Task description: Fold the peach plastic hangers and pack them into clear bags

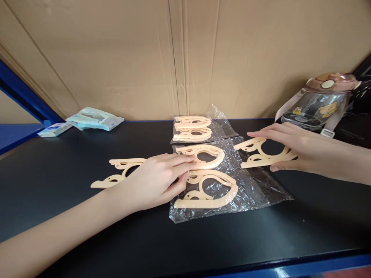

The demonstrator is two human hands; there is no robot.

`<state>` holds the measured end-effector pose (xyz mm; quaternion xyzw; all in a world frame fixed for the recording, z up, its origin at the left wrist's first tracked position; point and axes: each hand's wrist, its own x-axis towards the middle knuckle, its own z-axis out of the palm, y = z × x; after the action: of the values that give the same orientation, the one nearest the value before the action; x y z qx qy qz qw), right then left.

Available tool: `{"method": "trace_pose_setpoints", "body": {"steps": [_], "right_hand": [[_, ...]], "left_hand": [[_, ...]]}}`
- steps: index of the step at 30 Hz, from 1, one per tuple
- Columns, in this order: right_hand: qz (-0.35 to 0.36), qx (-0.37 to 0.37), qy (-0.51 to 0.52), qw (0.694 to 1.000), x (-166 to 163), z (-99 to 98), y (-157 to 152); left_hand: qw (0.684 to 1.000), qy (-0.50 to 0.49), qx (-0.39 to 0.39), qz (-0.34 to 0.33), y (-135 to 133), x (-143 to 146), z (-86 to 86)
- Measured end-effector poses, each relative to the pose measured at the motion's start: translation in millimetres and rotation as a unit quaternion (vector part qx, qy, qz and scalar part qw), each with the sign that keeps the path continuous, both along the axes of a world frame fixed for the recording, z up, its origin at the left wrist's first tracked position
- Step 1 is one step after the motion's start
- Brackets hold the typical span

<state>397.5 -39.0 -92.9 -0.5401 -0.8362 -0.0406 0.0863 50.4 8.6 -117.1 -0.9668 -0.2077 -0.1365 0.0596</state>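
Cream-coloured folding hangers, folded up, lie about my hands. My right hand [292,148] grips one folding hanger [265,159] by its right end, between the thumb below and the fingers above. That hanger is over the open end of a clear plastic bag [261,193]. Inside the bag lie an upper hanger [222,156] and a lower hanger [214,202]. My left hand [162,179] is closed at the bag's left part, fingertips together on the bagged hangers. Behind its wrist rests a loose folding hanger [101,184], partly hidden by the hand.
Farther back, another clear bag [223,129] holds folded hangers [193,122]. At the back left are tissue packs [95,119]. A clear bottle [319,108] with a brown lid and strap stands back right. Cardboard [130,58] walls off the back of the black tabletop [139,243].
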Motion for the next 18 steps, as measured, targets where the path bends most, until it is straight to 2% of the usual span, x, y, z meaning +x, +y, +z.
{"method": "trace_pose_setpoints", "body": {"steps": [5,9,11,14,18], "right_hand": [[-0.014,-0.068,0.061,0.996,-2.0,6.3,-1.5],[-0.077,-0.182,0.109,0.974,-11.6,14.3,-6.5],[-0.08,-0.228,0.102,0.965,-16.6,15.5,-8.4],[-0.068,-0.236,0.05,0.968,-18.5,13.4,-9.5],[-0.05,-0.2,0.012,0.978,-13.5,7.5,-8.2]], "left_hand": [[1.0,-0.015,-0.006,-0.007,0.8,-1.0,-2.5],[1.0,-0.03,-0.005,-0.004,0.8,-0.7,-4.4],[0.999,-0.035,-0.008,-0.004,0.6,0.1,-4.1],[0.999,-0.04,-0.01,-0.002,0.4,1.0,-3.3],[0.999,-0.035,-0.006,-0.001,0.7,0.9,-3.4]]}}
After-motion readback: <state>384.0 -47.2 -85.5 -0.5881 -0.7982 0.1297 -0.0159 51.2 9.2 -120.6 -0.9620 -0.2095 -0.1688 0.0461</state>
